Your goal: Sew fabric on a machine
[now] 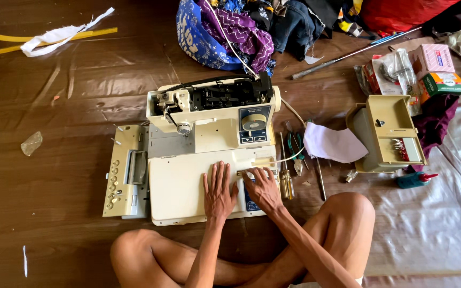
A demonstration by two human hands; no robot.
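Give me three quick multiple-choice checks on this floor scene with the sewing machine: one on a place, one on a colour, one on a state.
1. Where do both hands rest?
A. On the flat bed of the sewing machine
B. On the pile of cloth
C. On the pink box

2. What colour is the cap of the small bottle by the person's knee?
A. Yellow
B. Red
C. White

3. How is the top of the machine?
A. Wrapped in cloth
B. Closed under its cover
C. Open, inner parts bare

Answers:
1 A: the left hand and right hand lie flat, side by side, on the cream bed of the sewing machine.
2 B: the small bottle has a blue body and a red cap.
3 C: black mechanism shows along the machine's top, and a detached cover panel lies beside it.
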